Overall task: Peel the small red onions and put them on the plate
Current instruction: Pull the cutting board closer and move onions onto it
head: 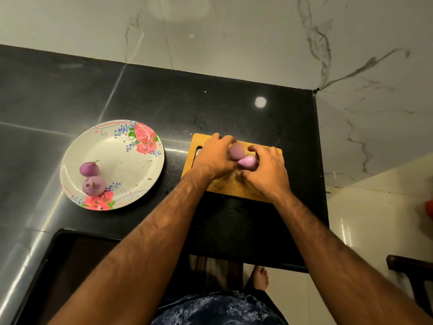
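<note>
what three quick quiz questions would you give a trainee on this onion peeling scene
1. True or false: the plate holds three onions.
2. The left hand and right hand hold onions over: A the plate, B the wooden board, C the floor.
3. Fill in: the plate lies to the ___ of the wooden board.
Key: 1 false, it holds two; 2 B; 3 left.

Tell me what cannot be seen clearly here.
Head view:
The left hand and right hand cover parts of the dark onion and the pale onion; remaining skin is unclear.
The red object is cut off by the right edge.
Marks on the cutting board: too small to identify.
</note>
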